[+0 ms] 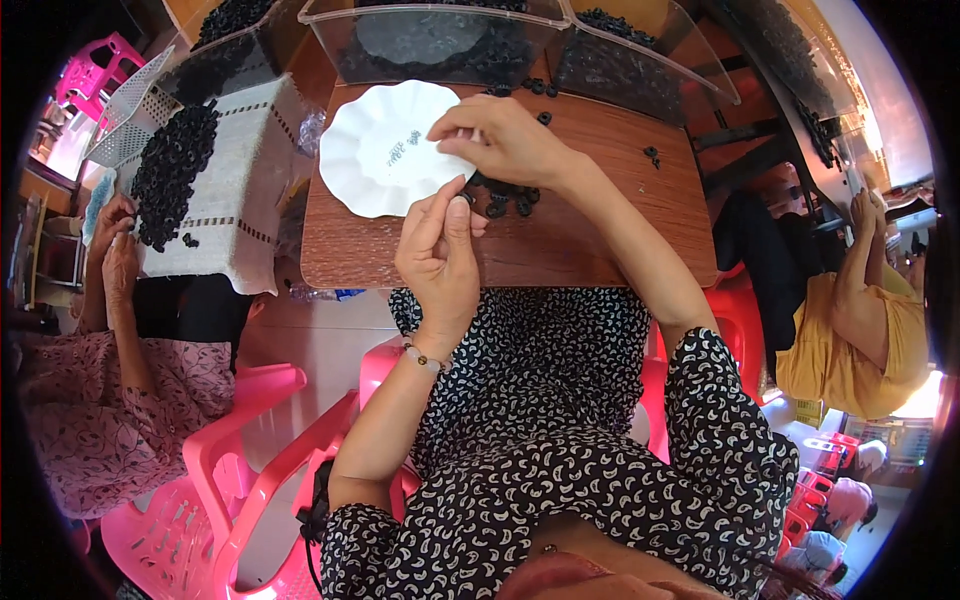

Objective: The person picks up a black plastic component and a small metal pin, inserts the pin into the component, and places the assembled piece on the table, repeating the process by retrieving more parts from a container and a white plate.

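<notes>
A white scalloped plate [350, 150] lies on the brown table, with a small cluster of tiny metallic pieces [400, 150] near its middle. My right hand [515, 145] reaches over the plate's right side, thumb and fingertips drawn together in a pinch beside the pieces; anything between them is too small to make out. At the plate's lower edge my left hand [440, 250] is closed, thumb against fingers, on a small black ring-shaped part [468, 200], mostly covered by the fingertips. Several loose black rings [523, 205] lie on the table just right of it.
Clear plastic bins [620, 75] of black parts line the table's far side. A few black pieces [652, 155] lie to the right on the wooden tabletop [600, 245]. At left, a co-worker's hands [118, 235] are beside a heap of black rings [175, 175]; another person [850, 330] sits at right.
</notes>
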Demonstrator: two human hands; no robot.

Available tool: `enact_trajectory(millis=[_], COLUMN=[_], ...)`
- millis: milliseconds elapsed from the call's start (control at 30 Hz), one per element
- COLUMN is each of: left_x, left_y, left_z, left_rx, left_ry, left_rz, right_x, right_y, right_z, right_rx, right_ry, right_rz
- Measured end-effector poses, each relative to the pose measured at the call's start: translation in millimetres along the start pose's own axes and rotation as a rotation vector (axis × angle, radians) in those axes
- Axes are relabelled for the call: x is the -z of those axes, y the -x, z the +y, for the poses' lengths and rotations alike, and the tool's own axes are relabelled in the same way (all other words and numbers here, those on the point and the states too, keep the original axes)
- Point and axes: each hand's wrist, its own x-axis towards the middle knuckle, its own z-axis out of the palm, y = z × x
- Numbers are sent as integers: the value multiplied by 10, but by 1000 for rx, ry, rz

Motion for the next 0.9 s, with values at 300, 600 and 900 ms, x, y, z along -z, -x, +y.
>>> enact_trajectory(millis=[300, 600, 900], left_x=[-34, -28, 5], left_y=[7, -10, -17], left_z=[40, 23, -35], left_rx=[-34, 114, 163], left_ry=[80, 106, 96], left_rz=[16, -89, -160], right_x=[-429, -330, 78], right_y=[-434, -330, -2], right_z=[13, 145, -130], right_rx=[73, -76, -412], right_ry=[303, 3, -668], right_rz=[-191, 28, 87])
